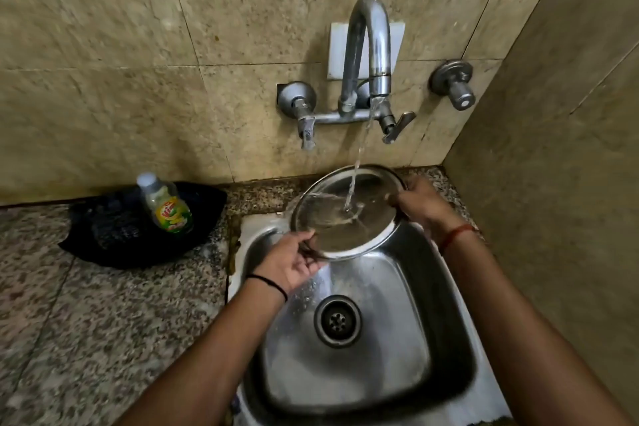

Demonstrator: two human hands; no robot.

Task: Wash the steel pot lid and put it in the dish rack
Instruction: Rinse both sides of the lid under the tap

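A round steel pot lid (340, 221) is held tilted over the back of the steel sink (446, 349). Water runs from the wall tap (371, 45) onto the lid's middle and spills off its lower edge. My left hand (288, 263) grips the lid's near-left rim. My right hand (420, 206) holds its far-right rim. No dish rack is in view.
A dish soap bottle (166, 204) stands on a black scrub pad or cloth (114, 235) on the granite counter (86, 322) to the left. Tiled walls close the back and right. A separate valve knob (454, 85) sticks out at right. The sink drain (337, 321) is open.
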